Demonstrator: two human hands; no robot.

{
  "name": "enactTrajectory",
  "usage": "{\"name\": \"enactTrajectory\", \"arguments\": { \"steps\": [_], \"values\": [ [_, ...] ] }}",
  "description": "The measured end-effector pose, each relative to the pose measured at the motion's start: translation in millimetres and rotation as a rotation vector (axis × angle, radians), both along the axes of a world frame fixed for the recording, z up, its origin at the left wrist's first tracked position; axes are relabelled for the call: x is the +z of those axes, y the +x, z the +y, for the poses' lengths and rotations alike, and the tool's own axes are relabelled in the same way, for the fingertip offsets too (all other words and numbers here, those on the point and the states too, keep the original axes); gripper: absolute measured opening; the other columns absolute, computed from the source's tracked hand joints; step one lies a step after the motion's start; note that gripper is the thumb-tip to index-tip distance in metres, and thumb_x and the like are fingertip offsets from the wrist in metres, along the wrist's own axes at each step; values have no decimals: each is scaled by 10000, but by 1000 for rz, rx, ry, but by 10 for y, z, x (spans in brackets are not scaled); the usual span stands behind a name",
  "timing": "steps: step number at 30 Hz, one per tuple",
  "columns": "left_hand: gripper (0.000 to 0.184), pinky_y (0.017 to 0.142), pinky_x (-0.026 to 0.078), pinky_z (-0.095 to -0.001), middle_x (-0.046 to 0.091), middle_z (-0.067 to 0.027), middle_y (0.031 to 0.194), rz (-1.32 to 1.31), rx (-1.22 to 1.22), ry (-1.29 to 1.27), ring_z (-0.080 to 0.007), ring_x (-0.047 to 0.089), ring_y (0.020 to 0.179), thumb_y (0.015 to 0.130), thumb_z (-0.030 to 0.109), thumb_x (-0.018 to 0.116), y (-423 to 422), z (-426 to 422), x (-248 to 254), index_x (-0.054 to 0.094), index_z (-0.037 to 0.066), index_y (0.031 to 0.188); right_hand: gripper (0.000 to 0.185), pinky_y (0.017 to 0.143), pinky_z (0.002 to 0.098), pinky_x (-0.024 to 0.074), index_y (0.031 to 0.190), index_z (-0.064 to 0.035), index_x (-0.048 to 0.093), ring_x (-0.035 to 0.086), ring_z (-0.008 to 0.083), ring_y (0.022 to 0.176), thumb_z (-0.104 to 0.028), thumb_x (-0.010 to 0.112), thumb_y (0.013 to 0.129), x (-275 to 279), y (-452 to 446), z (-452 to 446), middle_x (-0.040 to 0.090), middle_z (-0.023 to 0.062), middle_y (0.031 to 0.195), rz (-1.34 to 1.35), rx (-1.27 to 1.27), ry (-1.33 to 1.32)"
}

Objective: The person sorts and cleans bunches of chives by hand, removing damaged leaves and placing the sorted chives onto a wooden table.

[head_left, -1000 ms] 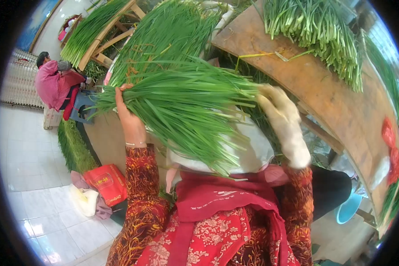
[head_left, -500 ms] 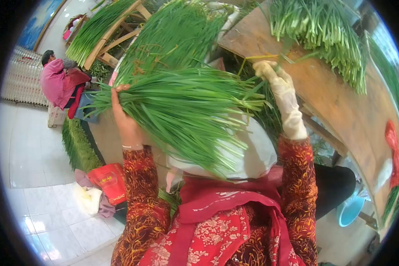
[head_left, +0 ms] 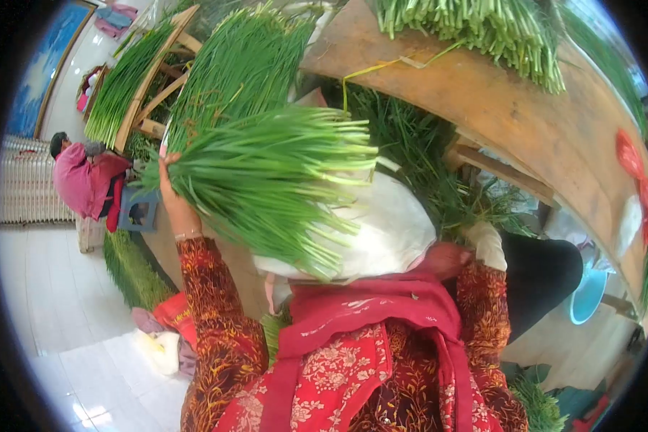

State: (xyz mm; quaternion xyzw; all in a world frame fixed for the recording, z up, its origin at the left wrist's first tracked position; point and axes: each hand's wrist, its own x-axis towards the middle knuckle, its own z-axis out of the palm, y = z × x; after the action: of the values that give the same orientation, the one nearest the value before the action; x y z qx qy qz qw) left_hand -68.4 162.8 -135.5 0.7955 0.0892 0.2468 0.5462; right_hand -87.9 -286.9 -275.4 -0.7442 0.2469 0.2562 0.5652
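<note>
A large bunch of garlic chives [head_left: 273, 162] is held by my left hand [head_left: 176, 194], wrapped round its leafy end. The pale cut ends fan out to the right over a white sack [head_left: 389, 223] on my lap. Low on the right, my right hand [head_left: 486, 245] wears a pale glove and is beside loose, scraggly greens [head_left: 461, 201]; its fingers are hidden. Beyond the held bunch lies a broad pile of chives [head_left: 245, 61].
A wooden board [head_left: 439, 86] carries another stack of chives [head_left: 475, 36] and a red plastic strip [head_left: 632, 165]. Chives lean on a wooden rack [head_left: 140, 101] at upper left. A person in pink [head_left: 86, 180] sits at far left. A blue basin [head_left: 589, 295] stands at lower right.
My right hand has dropped from the bunch's cut ends to the loose greens near my lap. My left hand still grips the bunch. The view has shifted.
</note>
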Motion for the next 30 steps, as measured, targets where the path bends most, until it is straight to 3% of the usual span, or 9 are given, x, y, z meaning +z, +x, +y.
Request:
{"name": "enactTrajectory", "arguments": {
  "steps": [3, 7, 9, 13, 16, 18, 20, 23, 30],
  "values": [
    [334, 834, 422, -282, 499, -76, 1068, 17, 24, -98, -154, 506, 965, 940, 270, 235, -37, 54, -34, 466, 50, 1041, 621, 800, 364, 446, 1263, -66, 339, 601, 249, 778, -394, 539, 776, 441, 234, 231, 494, 165, 1161, 76, 415, -466],
    [326, 811, 430, -279, 520, -77, 1019, -71, -86, -500, -153, 525, 906, 940, 252, 248, 26, 181, -90, 465, 37, 1051, 521, 661, 266, 454, 1178, -46, 449, 575, 180, 655, -366, 554, 781, 766, 474, 729, 596, 116, 959, -344, 472, 196],
    [265, 806, 426, -272, 528, -84, 1007, -76, -29, -201, -148, 524, 894, 926, 180, 290, -1, 215, -137, 464, 21, 1047, 354, 565, 237, 420, 1028, -24, 558, 500, 111, 577, -299, 554, 806, 676, 628, 894, 597, 63, 795, -352, 620, 176],
    [232, 801, 429, -273, 529, -87, 1008, 18, 38, 8, -151, 525, 896, 912, 152, 328, -97, 71, -66, 462, 18, 1045, 196, 484, 209, 319, 800, -58, 572, 355, 88, 480, -250, 541, 788, 354, 548, 524, 460, -16, 569, -390, 161, 370],
    [181, 798, 424, -251, 498, -60, 1004, -1, 12, -20, -138, 498, 919, 909, 143, 342, -118, 274, -270, 438, 41, 1021, 335, 449, 224, 338, 920, -24, 578, 403, 97, 435, -329, 496, 808, -464, 381, -125, 555, 52, 665, -114, 37, 83],
    [167, 785, 429, -254, 513, -67, 981, -21, 47, 4, -142, 513, 899, 892, 110, 357, -98, 206, -243, 451, 40, 1011, 505, 872, 350, 398, 1176, -55, 459, 484, 262, 1062, -415, 451, 823, -704, 199, -244, 476, 178, 1172, -32, 561, -645],
    [167, 784, 429, -254, 523, -72, 960, 74, 51, -74, -146, 522, 890, 893, 112, 352, -88, 78, -181, 453, 39, 1005, 439, 842, 326, 402, 1124, -39, 499, 517, 267, 987, -355, 477, 819, 250, 193, 504, 543, 127, 1097, -423, 455, -323],
    [185, 783, 442, -264, 526, -79, 961, -18, -9, -187, -150, 522, 897, 909, 163, 331, 12, 85, -207, 457, 42, 969, 457, 820, 315, 414, 1097, -68, 526, 543, 262, 940, -395, 527, 778, 826, 228, 1177, 561, 151, 1037, -287, 582, -10],
    [290, 810, 440, -343, 532, -86, 906, -90, 51, -702, -200, 523, 869, 918, 289, 304, 118, 171, -182, 477, 65, 857, 394, 730, 265, 430, 1018, -24, 568, 559, 193, 799, -321, 589, 759, 529, 429, 1332, 610, 128, 875, -226, 721, -8]
  ]
}}
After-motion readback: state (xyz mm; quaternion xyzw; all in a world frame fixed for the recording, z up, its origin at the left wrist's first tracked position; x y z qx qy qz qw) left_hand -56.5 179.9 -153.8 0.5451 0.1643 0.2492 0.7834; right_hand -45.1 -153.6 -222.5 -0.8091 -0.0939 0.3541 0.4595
